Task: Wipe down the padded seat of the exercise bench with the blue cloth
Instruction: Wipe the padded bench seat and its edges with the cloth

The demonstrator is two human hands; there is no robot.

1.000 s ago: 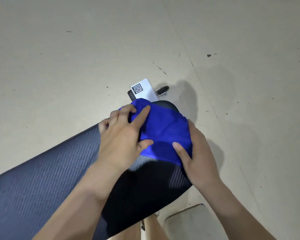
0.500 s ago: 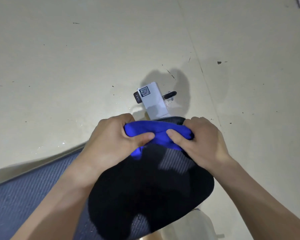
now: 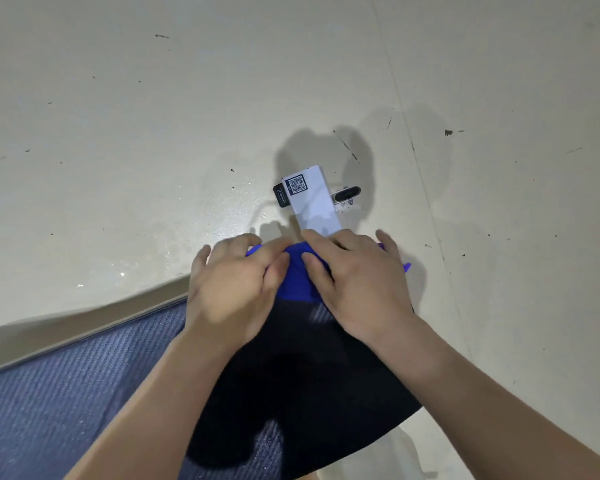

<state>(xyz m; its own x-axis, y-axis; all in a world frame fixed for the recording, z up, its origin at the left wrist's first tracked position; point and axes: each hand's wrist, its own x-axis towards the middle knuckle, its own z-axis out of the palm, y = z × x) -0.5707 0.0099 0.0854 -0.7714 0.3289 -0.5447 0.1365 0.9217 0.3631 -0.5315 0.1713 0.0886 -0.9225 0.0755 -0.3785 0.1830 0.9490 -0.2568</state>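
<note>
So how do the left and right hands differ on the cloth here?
The left hand looks motion-blurred; the right hand looks sharper. The right hand reaches farther over the seat's far edge than the left. Both lie palm-down on the blue cloth, thumbs nearly meeting.

Both my arms are bare all the way up to where the shot cuts off, no sleeves showing at all. My left hand [image 3: 238,289] has nothing on it: no glove, no ring, no watch or band at the wrist. Same deal with my right hand [image 3: 355,284], totally plain. Nails look short and unpainted on the fingers you can see. The left one is a bit motion-blurred, so fine detail is lost there.
</note>
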